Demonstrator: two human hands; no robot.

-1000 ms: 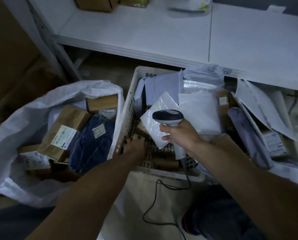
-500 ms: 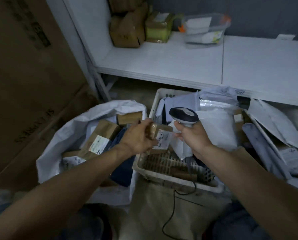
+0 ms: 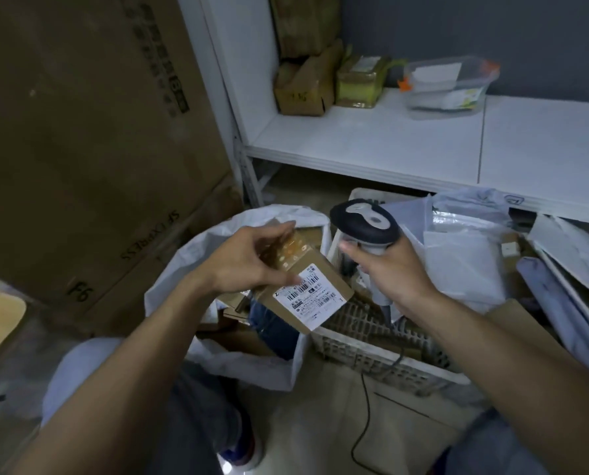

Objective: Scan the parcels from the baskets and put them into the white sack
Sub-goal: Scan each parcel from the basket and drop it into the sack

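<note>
— Left hand (image 3: 248,265) first: what has it got?

— Thumb and fingers are clamped on a brown cardboard parcel (image 3: 323,269), held tilted in the air with its white barcode label (image 3: 311,303) facing up.

— And where is that parcel hanging?

— Over the gap where the white sack (image 3: 190,262) meets the basket (image 3: 371,358). The sack's open mouth is at eight o'clock from it and the basket is at four o'clock.

— The right hand (image 3: 394,272)?

— Wrapped tight round the handle of a barcode scanner (image 3: 365,226). The scanner's dark head sits at one o'clock from the parcel, just beside it but apart. Its black cable (image 3: 361,406) runs down across the floor at six o'clock.

— What's in the sack?

— Brown boxes and a dark blue packet (image 3: 275,330), directly under the held parcel.

— And the basket?

— White and grey plastic mailers (image 3: 464,269) piled toward three o'clock, with bare lattice floor at the near end.

— Anything around them?

— A white shelf (image 3: 371,145) at twelve o'clock carries brown boxes (image 3: 303,90) and a clear tub (image 3: 447,84). A tall printed carton (image 3: 80,149) stands at ten o'clock.
</note>
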